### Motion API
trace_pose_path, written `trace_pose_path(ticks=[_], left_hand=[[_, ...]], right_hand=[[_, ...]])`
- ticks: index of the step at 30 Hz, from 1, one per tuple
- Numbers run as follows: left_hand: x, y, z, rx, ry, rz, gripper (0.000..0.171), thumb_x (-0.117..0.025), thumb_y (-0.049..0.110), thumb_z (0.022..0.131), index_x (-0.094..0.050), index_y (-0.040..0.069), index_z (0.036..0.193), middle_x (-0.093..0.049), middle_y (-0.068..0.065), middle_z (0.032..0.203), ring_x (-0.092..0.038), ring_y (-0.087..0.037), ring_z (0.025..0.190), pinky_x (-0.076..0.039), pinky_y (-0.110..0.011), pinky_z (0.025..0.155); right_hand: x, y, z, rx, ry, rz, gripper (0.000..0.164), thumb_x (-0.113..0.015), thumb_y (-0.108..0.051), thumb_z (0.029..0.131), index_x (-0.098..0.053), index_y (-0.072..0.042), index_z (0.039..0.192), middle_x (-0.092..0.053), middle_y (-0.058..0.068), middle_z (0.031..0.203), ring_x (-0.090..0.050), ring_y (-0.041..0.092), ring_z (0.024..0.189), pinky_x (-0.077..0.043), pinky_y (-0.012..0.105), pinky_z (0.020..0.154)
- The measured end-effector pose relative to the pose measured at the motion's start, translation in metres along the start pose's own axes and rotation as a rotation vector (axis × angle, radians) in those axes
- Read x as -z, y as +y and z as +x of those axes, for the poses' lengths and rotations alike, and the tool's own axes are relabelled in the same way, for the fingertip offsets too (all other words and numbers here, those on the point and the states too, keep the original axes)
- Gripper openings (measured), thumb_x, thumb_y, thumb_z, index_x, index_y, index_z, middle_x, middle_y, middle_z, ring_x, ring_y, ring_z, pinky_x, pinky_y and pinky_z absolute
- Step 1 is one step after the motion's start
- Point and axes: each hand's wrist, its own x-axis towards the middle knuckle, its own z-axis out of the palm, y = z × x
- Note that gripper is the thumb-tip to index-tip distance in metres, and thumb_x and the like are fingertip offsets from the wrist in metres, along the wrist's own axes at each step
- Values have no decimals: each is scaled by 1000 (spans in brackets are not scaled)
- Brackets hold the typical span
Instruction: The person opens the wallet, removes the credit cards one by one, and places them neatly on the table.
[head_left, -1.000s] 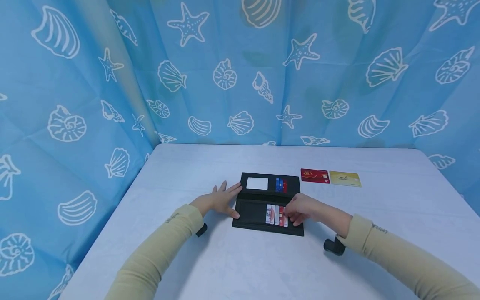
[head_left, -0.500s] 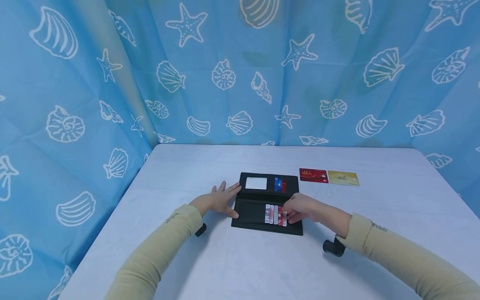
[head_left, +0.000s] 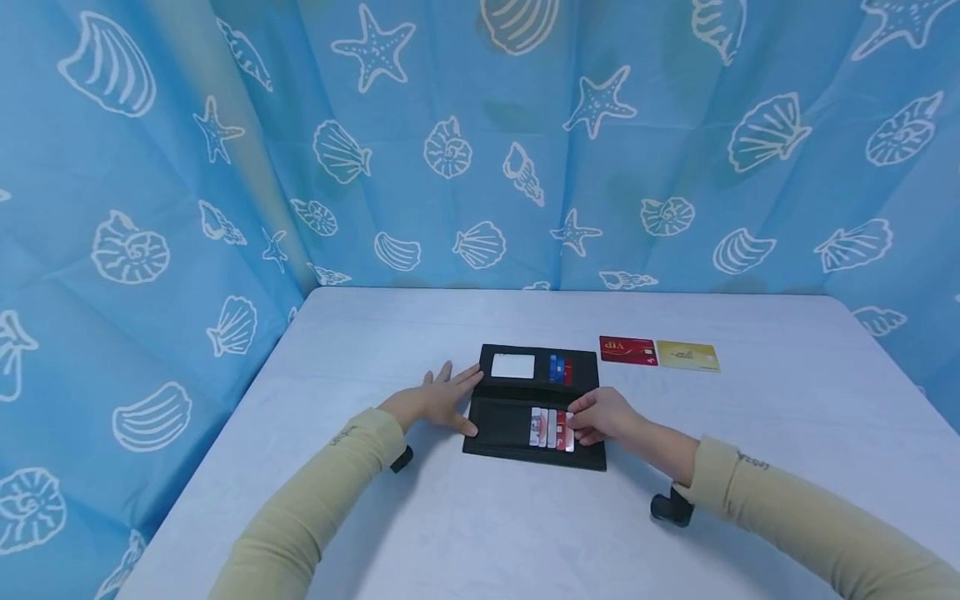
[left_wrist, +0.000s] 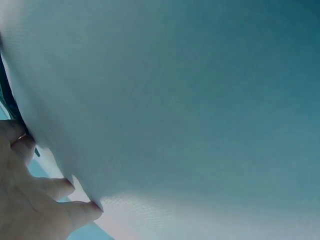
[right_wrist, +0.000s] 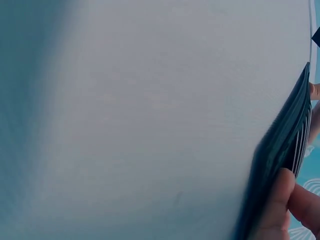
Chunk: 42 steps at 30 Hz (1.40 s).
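Note:
A black wallet [head_left: 498, 427] lies unfolded on the table in the head view. My left hand [head_left: 441, 403] rests along its left side with fingers spread, thumb on the lower half and fingertips on the upper half. At the lower row of card slots, my right hand [head_left: 609, 415] pinches the right edge of the rightmost card [head_left: 570, 443] between thumb and fingers. Several cards overlap in that row, one of them a red card [head_left: 560, 433]. In the right wrist view, thumb and finger [right_wrist: 282, 187] meet at the wallet's edge, beside stacked card edges.
Beyond the wallet on the right lie a red VIP card [head_left: 628, 351] and a gold card [head_left: 687, 356]. Blue and red cards [head_left: 559, 369] fill slots in the wallet's upper half, beside a white window [head_left: 513, 366]. A blue shell-patterned curtain [head_left: 480, 150] hangs behind the white table [head_left: 480, 533].
My right hand has shifted slightly right, its fingertips drawing to the rightmost card's edge, so more of that card shows. The left hand and wallet have stayed in place.

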Motion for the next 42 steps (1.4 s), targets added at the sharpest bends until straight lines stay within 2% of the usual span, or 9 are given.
trace_pose_path(ticks=[11,24,30,42], left_hand=[[0,2,2,-1,-9,-7,99,-68,50,75,-9,20,149,2,5,155,9,-35,139,0,-56,110],[2,4,1,12,-17,-10,100,-68,51,74,-8,21,149,3,6,155,10,-34,140,1,-55,110],[2,4,0,11,-19,-14,100,-68,51,74,-8,21,149,3,6,155,10,-34,139,1,-55,110],[2,0,-1,10,-14,-20,99,-68,50,75,-9,20,149,2,5,155,10,-34,140,1,-55,110]], right_hand=[[3,7,2,-4,20,22,24,-64,-6,84,-60,5,105,-64,10,78,-61,14,54,-52,21,56],[13,11,3,35,14,-73,20,-63,-4,84,-59,6,102,-61,10,76,-59,14,54,-51,21,55],[22,16,0,13,27,-88,23,-64,-4,83,-57,6,102,-61,11,76,-59,15,55,-51,21,55],[44,29,-12,-31,-8,-60,31,-64,-9,84,-53,7,109,-61,11,79,-60,17,55,-52,23,58]])
